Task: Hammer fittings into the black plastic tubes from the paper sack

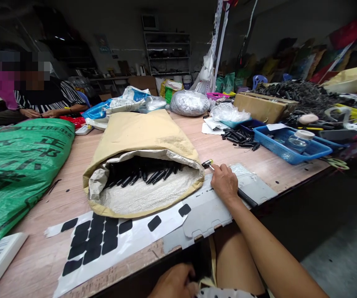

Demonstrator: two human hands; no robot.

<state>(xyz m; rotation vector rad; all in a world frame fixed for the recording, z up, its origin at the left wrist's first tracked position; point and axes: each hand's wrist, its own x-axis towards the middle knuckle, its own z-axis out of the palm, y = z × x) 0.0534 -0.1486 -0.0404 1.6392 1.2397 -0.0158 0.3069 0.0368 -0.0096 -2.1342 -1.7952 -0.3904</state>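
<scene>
Right of centre, my right hand [225, 181] was curled around a black-handled tool [247, 198]; bottom centre, my left hand [177, 280] blurred, its grip unclear.

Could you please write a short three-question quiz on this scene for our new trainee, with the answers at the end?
1. True or false: from the wearer's view, the green bag lies to the left of the open paper sack.
2. Multiple choice: what colour is the handle of the tool in the right hand?
A) yellow
B) black
C) red
3. Fill in the missing word: the clear jar with the pale lid rests in a ____ basket.

Key: 1. True; 2. B; 3. blue
</scene>
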